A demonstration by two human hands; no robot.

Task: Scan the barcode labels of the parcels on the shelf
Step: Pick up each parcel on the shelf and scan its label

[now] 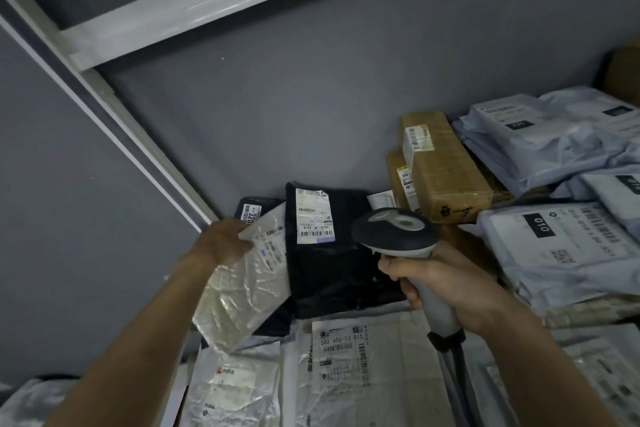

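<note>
Parcels (346, 367) mostly look unscanned to me: my left hand (221, 241) pinches a clear bag (242, 288) up, my right hand (446, 288) grips the scanner (394, 232) beside it, many labels left.

The cardboard box (627, 71) is cut off at the right edge.

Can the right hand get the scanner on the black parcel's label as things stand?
Probably yes. The right hand grips the scanner, whose head sits just right of the black parcel. Its white label faces up, uncovered. The clear bag in the left hand lies left of it.
</note>
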